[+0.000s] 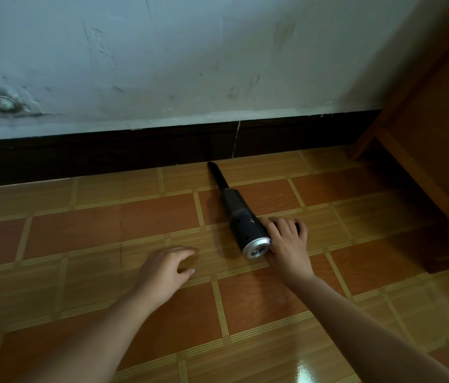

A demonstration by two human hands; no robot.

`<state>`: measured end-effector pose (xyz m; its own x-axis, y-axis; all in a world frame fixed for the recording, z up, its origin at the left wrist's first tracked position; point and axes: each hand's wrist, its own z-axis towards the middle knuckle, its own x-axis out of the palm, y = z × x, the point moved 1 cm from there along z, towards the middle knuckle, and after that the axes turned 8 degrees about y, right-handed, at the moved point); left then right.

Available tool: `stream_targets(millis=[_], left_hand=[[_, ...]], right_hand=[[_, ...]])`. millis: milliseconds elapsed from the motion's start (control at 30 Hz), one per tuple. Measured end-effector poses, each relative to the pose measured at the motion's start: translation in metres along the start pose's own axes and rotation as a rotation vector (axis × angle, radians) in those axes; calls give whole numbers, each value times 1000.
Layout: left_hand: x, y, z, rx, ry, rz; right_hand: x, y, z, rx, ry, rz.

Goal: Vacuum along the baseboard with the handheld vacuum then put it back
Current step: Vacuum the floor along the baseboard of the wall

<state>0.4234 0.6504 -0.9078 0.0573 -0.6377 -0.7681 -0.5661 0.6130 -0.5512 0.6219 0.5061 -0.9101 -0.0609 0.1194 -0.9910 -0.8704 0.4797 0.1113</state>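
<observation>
Our right hand (287,239) is down on the handheld vacuum (241,217), fingers curled over the right side of its black body close to the silver rear cap — whether that is a firm grip or just a resting hand, we cannot tell, since the underside of the hold is hidden. Our left hand (166,268) is off to the side, apart from the vacuum, fingers loosely spread and holding nothing, hovering low over the floor (93,233); we cannot tell if it touches the tiles. The vacuum lies low along the floor at a slant, its vented silver end toward us and its narrow black nozzle (217,175) pointing up and to the left, the tip just beside the foot of the dark baseboard (107,153). There's a pale vertical seam in that baseboard, right above the nozzle tip. The floor is orange and tan tile with striped grout bands, glossy at the bottom right. Above the baseboard runs a scuffed pale wall (162,56) with a rough patch at the left, and on the right a piece of brown wooden furniture (433,128) stands against the wall — well apart from the vacuum.
</observation>
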Motion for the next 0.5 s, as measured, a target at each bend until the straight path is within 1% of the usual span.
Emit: stream_targets(millis=[200,300,367,433,500], left_hand=[[-15,30,-16,-67,-31,70],[-22,37,-22,-77,-46,99],[-26,39,-25,-85,-53,100],[-30,42,-29,-91,-49,98],[-33,48,-33,-103,-42,94]], right_hand=[[2,21,7,-35,12,49],[2,39,9,-34,47,185],[0,52,8,38,84,418],[-6,67,6,134,119,763],[-13,79,7,228,173,1060]])
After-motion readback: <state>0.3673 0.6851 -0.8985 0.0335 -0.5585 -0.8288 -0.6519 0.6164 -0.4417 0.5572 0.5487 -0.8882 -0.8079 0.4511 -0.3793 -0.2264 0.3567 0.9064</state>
